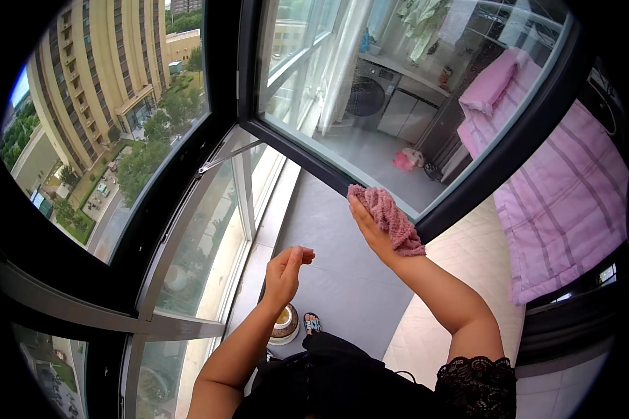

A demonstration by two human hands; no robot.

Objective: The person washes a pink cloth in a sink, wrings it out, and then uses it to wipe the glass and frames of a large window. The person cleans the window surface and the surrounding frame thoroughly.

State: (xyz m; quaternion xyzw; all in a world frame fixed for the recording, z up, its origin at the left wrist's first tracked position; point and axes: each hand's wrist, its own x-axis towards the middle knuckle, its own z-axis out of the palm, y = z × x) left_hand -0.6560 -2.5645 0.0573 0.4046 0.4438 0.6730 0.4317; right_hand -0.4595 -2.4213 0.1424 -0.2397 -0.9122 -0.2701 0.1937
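A fluffy dusty-pink cleaning cloth (pixel 396 225) is pressed by my right hand (pixel 368 227) against the lower bar of a dark window frame (pixel 307 155). My right fingers are closed on the cloth, partly covered by it. This framed glass sash stands swung inward, its pane (pixel 314 91) see-through with a room visible behind and reflected in it. Farther left and lower, my left hand (pixel 284 274) hovers in the air over the grey floor, fingers curled in near the thumb with nothing visible in them. It touches neither the sash nor the cloth.
A metal stay arm (pixel 227 158) links the sash to the fixed frame on the left. A cream quilted cover (pixel 444 297) and pink checked bedding (pixel 566 202) lie to the right. Below my left hand is a round pot-like container (pixel 285 325), beside my sandalled foot (pixel 312 322).
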